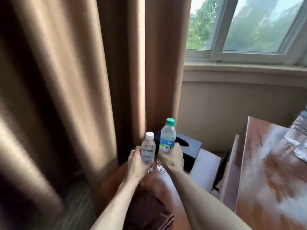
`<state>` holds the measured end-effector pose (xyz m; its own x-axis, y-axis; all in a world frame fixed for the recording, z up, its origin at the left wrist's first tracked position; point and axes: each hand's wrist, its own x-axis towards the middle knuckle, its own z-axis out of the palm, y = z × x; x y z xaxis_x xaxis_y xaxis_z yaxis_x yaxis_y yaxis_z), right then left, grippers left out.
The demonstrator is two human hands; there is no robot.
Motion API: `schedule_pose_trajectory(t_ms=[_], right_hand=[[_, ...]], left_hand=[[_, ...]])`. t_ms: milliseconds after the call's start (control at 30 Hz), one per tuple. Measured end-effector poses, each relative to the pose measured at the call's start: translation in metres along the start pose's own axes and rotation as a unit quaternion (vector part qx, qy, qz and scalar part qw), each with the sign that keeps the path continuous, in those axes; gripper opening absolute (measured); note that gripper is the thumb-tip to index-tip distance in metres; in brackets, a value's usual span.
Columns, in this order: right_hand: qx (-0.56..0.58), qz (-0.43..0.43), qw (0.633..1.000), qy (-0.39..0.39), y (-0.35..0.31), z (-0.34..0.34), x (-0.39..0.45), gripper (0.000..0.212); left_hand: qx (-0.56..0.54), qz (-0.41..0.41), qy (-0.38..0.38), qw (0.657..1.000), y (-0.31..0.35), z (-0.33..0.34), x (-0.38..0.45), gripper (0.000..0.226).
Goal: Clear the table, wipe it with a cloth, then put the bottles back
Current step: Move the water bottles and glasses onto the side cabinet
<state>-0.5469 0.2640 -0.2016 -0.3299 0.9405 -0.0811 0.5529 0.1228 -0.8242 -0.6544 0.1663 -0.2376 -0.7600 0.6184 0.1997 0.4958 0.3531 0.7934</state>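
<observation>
L hand [138, 165] wraps white-cap bottle [147, 151], R hand [172, 157] grips green-cap bottle [167, 138], both upright near the curtain [66, 80], prob so table [265, 171] at right can get wiped.

Single head view, close, facing forward-down over hands [156, 161] toward curtain [66, 80]

Left hand [137, 165] gripping a white-capped bottle [148, 147], right hand [172, 157] gripping a taller green-capped bottle [167, 136], both upright, side by side before a brown curtain [74, 80]. Black tissue box [191, 150] behind. Blurred clear bottles [299, 136] at right edge of glossy wooden table [265, 180].
</observation>
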Motion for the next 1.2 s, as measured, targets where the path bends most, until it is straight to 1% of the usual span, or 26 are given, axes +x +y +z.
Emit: schedule_pose_trajectory(t_ms=[100,200,333,400,467,533,600,633,667,700,767,833,900,933,1000,1033,1133,1200], right_hand=[[-0.004,0.005,1.0,0.031,0.019,0.026,0.011,0.04],[-0.012,-0.006,0.998,0.053,0.039,0.038,0.022,0.039],[0.004,-0.017,0.999,0.051,0.053,0.042,0.029,0.051],[0.005,-0.02,0.998,0.051,0.054,0.043,0.033,0.056],[0.002,-0.024,0.999,0.049,0.055,0.043,0.036,0.061],[-0.006,-0.026,0.999,0.04,0.055,0.043,0.037,0.06],[-0.017,-0.01,1.0,0.015,0.055,0.04,0.035,0.06],[-0.025,0.003,1.0,0.0,0.053,0.038,0.033,0.063],[-0.035,0.017,0.999,-0.017,0.051,0.033,0.031,0.067],[-0.042,0.027,0.998,-0.031,0.047,0.026,0.028,0.071],[-0.057,0.023,0.997,-0.055,0.033,0.006,0.018,0.07],[-0.086,0.009,0.993,-0.085,0.017,-0.013,0.01,0.065],[-0.114,-0.033,0.985,-0.124,-0.01,-0.047,-0.006,0.061],[-0.145,-0.06,0.976,-0.153,-0.021,-0.059,-0.01,0.059],[-0.213,-0.13,0.946,-0.205,-0.052,-0.112,-0.03,0.057],[-0.231,-0.161,0.935,-0.215,-0.066,-0.142,-0.042,0.055],[-0.258,-0.212,0.92,-0.206,-0.091,-0.24,-0.084,0.057],[-0.268,-0.23,0.917,-0.185,-0.085,-0.299,-0.104,0.059]], left_hand=[[-0.034,-0.003,0.023,0.999,-0.034,0.025,0.01,0.045],[-0.054,0.005,0.014,0.998,-0.05,0.045,0.023,0.047],[-0.061,0.025,0.0,0.998,-0.047,0.066,0.042,0.048],[-0.059,0.023,0.0,0.998,-0.046,0.076,0.051,0.056],[-0.048,0.027,-0.002,0.998,-0.046,0.084,0.055,0.063],[-0.034,0.017,-0.019,0.999,-0.044,0.087,0.058,0.063],[-0.004,-0.011,-0.053,0.999,-0.042,0.089,0.061,0.059],[0.026,-0.026,-0.071,0.997,-0.043,0.088,0.062,0.055],[0.058,-0.042,-0.092,0.993,-0.048,0.088,0.063,0.054],[0.087,-0.059,-0.115,0.988,-0.051,0.086,0.063,0.058],[0.127,-0.081,-0.151,0.977,-0.026,0.061,0.048,0.068],[0.156,-0.092,-0.191,0.965,0.008,0.034,0.028,0.066],[0.201,-0.06,-0.22,0.953,0.052,0.001,0.008,0.058],[0.221,-0.041,-0.232,0.946,0.069,-0.01,0.002,0.056],[0.263,0.014,-0.237,0.935,0.121,-0.044,-0.015,0.053],[0.279,0.044,-0.234,0.93,0.147,-0.059,-0.025,0.051],[0.306,0.122,-0.219,0.919,0.217,-0.091,-0.058,0.05],[0.291,0.161,-0.206,0.92,0.258,-0.097,-0.081,0.053]])
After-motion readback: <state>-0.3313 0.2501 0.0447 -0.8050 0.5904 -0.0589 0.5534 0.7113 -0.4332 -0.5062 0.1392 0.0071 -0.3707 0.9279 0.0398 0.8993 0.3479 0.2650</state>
